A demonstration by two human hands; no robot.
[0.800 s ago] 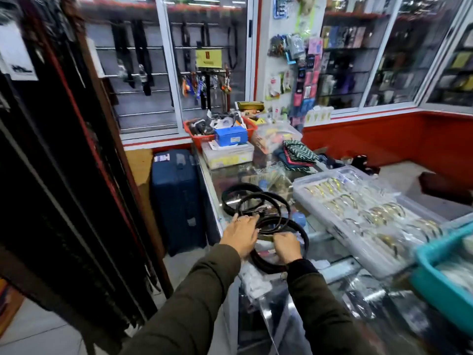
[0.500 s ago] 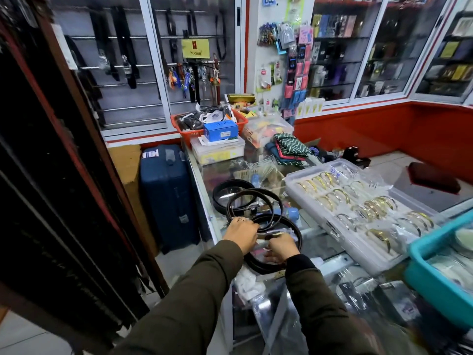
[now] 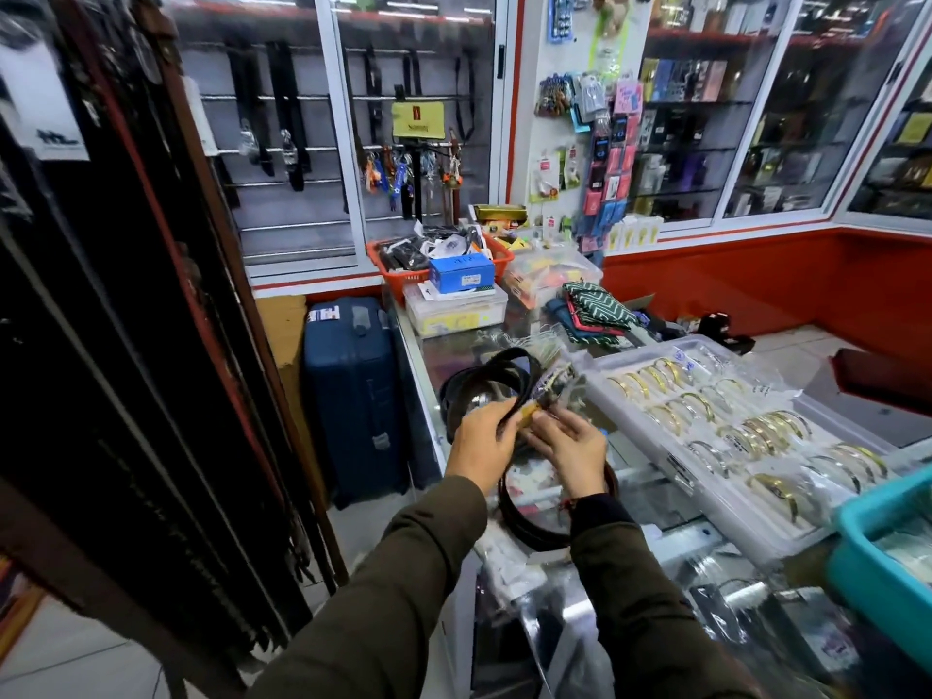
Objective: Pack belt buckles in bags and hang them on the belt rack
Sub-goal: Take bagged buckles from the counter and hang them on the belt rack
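Both hands are raised above the glass counter [image 3: 428, 345]. My left hand [image 3: 481, 438] grips a coiled black belt [image 3: 504, 368] near its end. My right hand [image 3: 567, 443] pinches the buckle end [image 3: 534, 413], which shows a yellowish piece, inside a crinkled clear bag [image 3: 562, 383]. Another coiled dark belt [image 3: 534, 527] lies on the counter under my right wrist. A rack of hanging dark belts [image 3: 126, 345] fills the left side of the view.
A clear tray of gold and silver bangles [image 3: 746, 436] sits to the right, a teal bin [image 3: 882, 552] at the right edge. A blue suitcase [image 3: 353, 396] stands on the floor left of the counter. Boxes and a red basket [image 3: 398, 274] crowd the far end.
Both hands have lifted a coiled belt off the counter, buckle end held between them with a clear bag. One coil stays on the glass.
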